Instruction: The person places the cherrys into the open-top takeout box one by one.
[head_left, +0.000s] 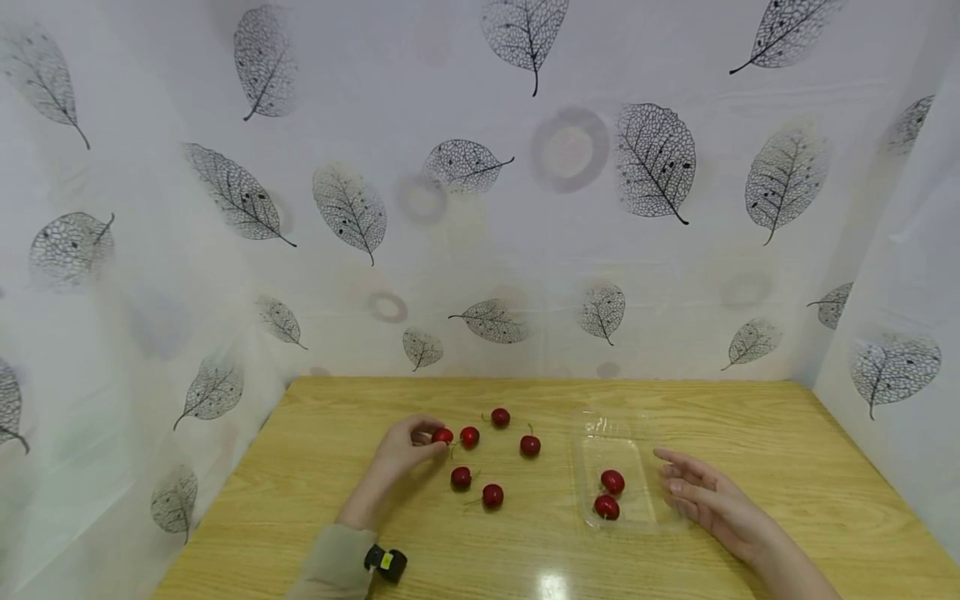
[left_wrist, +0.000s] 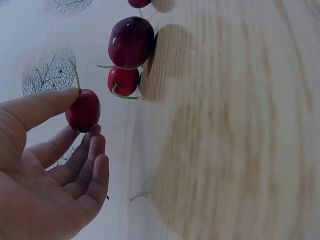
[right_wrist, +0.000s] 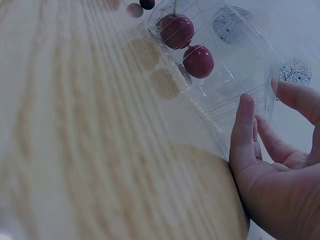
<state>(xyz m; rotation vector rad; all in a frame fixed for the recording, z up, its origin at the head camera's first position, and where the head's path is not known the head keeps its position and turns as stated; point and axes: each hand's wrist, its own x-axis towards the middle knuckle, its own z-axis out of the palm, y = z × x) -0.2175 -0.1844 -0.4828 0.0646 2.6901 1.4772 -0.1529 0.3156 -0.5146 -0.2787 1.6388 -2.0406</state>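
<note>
My left hand (head_left: 405, 450) pinches a red cherry (left_wrist: 84, 111) between thumb and fingers, its green stem pointing up past the thumb tip. Just right of it lies another cherry (head_left: 469, 437), one of several loose, stemmed cherries on the table. A clear plastic container (head_left: 642, 425) stands to the right with two cherries in it, one cherry (head_left: 612, 482) slightly behind the other cherry (head_left: 607, 507). My right hand (head_left: 712, 504) is at the container's right side, fingers loosely extended, fingertips right at the wall. Nothing shows between its thumb and fingers except the container's edge nearby.
The wooden table (head_left: 787, 450) meets a pale curtain (head_left: 540, 250) with a leaf print at its back and sides. Between the hands lie a cherry (head_left: 530, 446) and, nearer the front, another cherry (head_left: 492, 497). A black watch-like device (head_left: 386, 562) sits on the left wrist.
</note>
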